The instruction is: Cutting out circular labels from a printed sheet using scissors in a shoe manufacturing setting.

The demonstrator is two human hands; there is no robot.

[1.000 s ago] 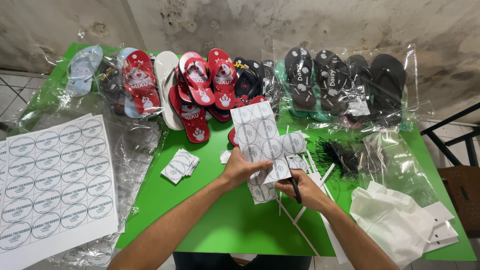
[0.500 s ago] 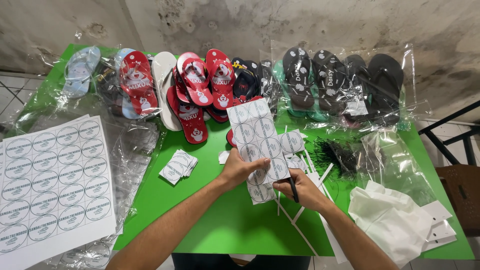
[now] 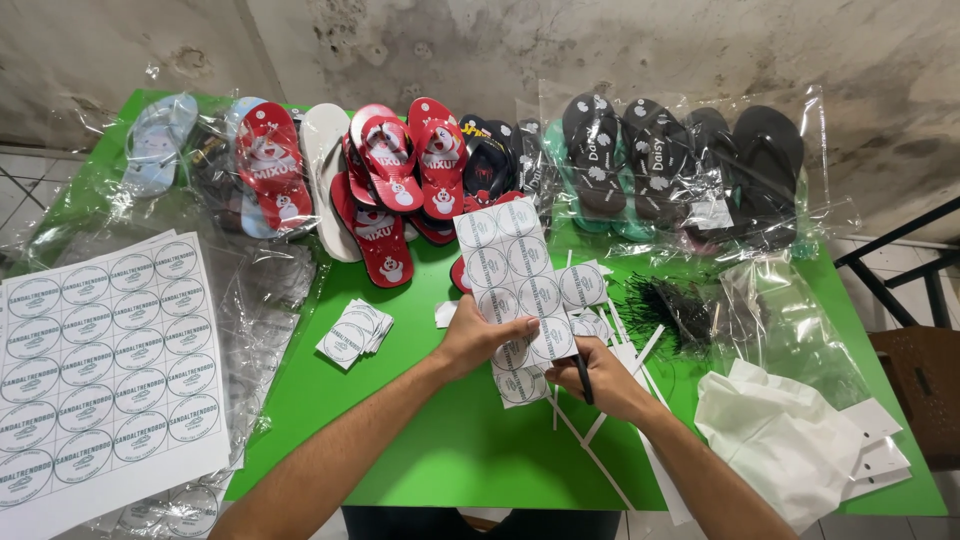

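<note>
My left hand (image 3: 478, 338) pinches a strip of paper with round printed labels (image 3: 512, 270), holding it upright over the green table (image 3: 440, 440). My right hand (image 3: 605, 378) grips dark scissors (image 3: 583, 378) at the lower edge of that strip. Under and beside the hands lie cut label pieces (image 3: 582, 288) and thin white paper offcuts (image 3: 600, 445). A small stack of cut square labels (image 3: 355, 332) rests to the left of my left hand.
A full sheet of round labels (image 3: 105, 370) lies at the left on clear plastic. Red, white and dark flip-flops (image 3: 390, 170) and bagged black ones (image 3: 680, 165) line the far edge. A black tag bundle (image 3: 670, 300) and white bags (image 3: 790, 440) lie right.
The label strip has tilted slightly and both hands have shifted a little with it; the scissors stay at its lower edge.
</note>
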